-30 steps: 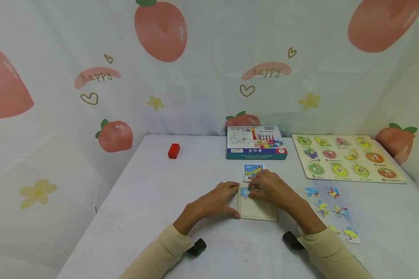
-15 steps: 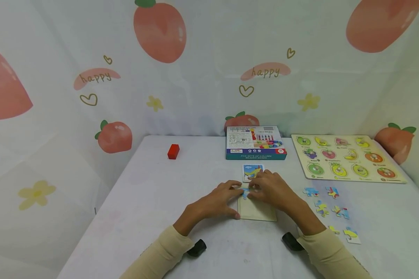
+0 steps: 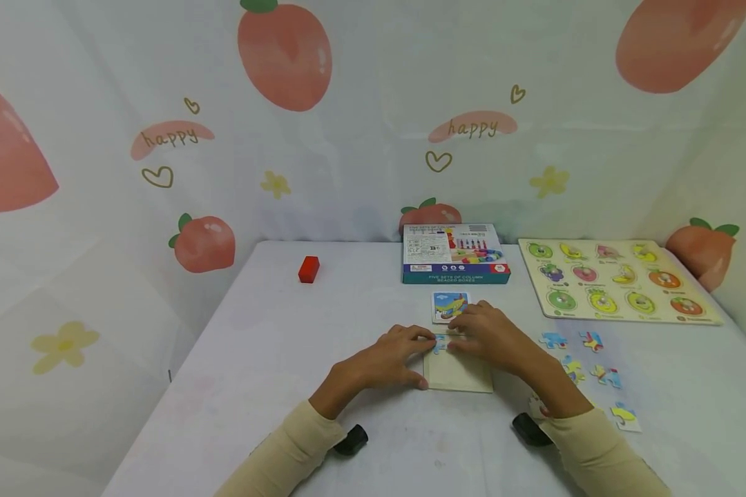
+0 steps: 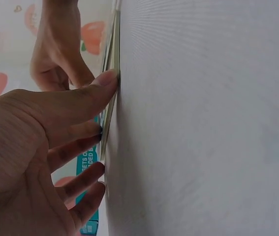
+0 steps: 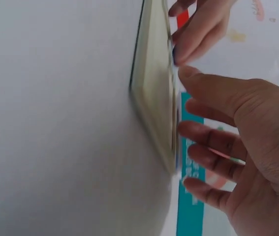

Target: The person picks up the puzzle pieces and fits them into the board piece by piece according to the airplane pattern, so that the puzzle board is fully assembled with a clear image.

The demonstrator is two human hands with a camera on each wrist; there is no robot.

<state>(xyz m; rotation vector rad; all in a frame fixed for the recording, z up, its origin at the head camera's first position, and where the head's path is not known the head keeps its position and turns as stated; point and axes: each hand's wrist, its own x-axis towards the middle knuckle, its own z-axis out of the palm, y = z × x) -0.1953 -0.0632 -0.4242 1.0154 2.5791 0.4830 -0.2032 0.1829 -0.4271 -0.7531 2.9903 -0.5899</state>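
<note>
1. Puzzle tray [image 3: 458, 376], a pale wooden board, lies flat on the white table [image 3: 273, 345] at lower centre of the frame, with both hands meeting at its far edge.
2. Left hand [image 3: 388, 359] rests at the tray's left edge, fingers nearly straight, thumb against the side.
3. Right hand [image 3: 491, 335] lies on the tray's upper right, fingers spread and lightly bent over the board.
4. Blue puzzle piece [image 3: 438, 343] sits in the tray's upper-left corner, touched by fingertips of both hands.
5. Loose pieces [image 3: 587, 355] lie scattered to the right.
</note>
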